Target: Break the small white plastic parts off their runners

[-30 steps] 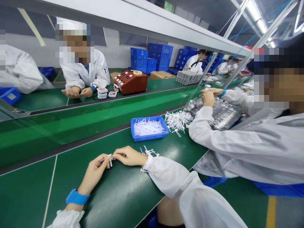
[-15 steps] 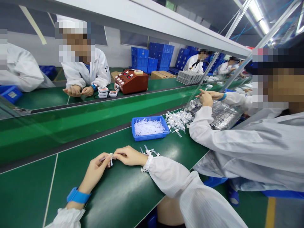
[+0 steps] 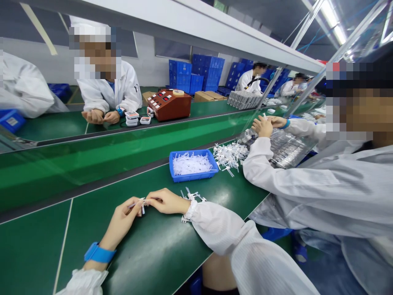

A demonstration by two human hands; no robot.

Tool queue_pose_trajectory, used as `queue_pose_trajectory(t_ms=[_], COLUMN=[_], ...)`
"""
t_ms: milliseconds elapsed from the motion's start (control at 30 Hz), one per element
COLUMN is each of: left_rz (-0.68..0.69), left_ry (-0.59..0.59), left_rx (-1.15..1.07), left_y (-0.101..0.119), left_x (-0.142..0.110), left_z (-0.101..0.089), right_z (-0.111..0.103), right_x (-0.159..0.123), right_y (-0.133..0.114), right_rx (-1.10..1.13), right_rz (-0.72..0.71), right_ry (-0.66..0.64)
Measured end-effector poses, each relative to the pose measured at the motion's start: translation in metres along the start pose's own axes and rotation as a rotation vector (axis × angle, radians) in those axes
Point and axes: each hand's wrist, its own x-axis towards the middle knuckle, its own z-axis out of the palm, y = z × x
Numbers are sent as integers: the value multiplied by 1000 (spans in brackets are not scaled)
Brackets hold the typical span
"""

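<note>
My left hand [image 3: 121, 223] and my right hand [image 3: 164, 200] meet over the green table [image 3: 147, 254], both pinching one small white plastic part [image 3: 141, 203] between their fingertips. A blue strap [image 3: 98, 253] circles my left wrist. Behind my right wrist lie several more small white plastic parts [image 3: 192, 196]. A blue tray [image 3: 192, 164] full of the same white parts stands further back, with a loose heap of white parts [image 3: 229, 155] to its right.
A person in a white coat [image 3: 307, 184] works close on my right over clear plastic trays [image 3: 285, 147]. Across the green conveyor belt [image 3: 92, 159] another person sits by a brown box [image 3: 170, 104] and small white devices [image 3: 132, 119].
My hands stay together on the white part, almost still. The neighbour's hands on the right have shifted slightly over the clear trays.
</note>
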Motion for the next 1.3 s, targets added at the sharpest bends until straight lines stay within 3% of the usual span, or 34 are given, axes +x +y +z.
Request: queue_pose_trajectory(t_ms=[867,1300], left_rz=[-31,9], left_ry=[-81,-8], left_rx=[-38,-188], left_y=[-10,-14], left_x=[0,-4], left_z=[-2,3], right_z=[1,5], right_x=[-2,-4], right_y=[-1,-1], right_rx=[96,142], right_rz=[3,55], right_ry=[4,30])
